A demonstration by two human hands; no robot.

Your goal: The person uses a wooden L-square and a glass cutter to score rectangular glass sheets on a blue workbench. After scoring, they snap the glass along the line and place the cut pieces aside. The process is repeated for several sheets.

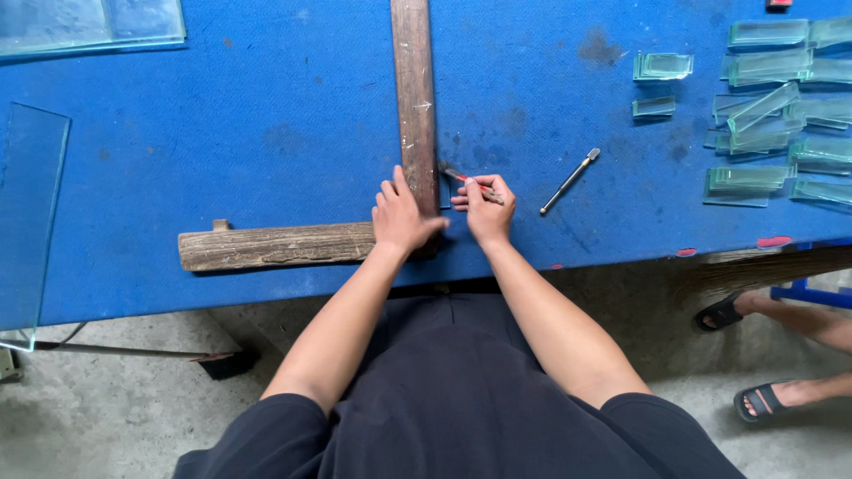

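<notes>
The left hand (401, 217) lies flat, fingers spread, pressing the wooden T-square (415, 106) onto the blue surface (266, 115); the right hand (484, 206) is closed round a red-handled cutter (470, 182), its tip against the blade's right edge; any glass beneath is probably too clear to see. Many cut glass strips (772, 106) lie piled well apart to the right, large glass panes (31, 213) left uncut; a spare metal tool (570, 181) rests nearby.

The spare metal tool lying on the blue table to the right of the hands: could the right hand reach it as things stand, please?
Probably yes. The spare metal tool lies just beyond the right hand with bare blue table between them, though that hand already holds a red-handled cutter.
</notes>
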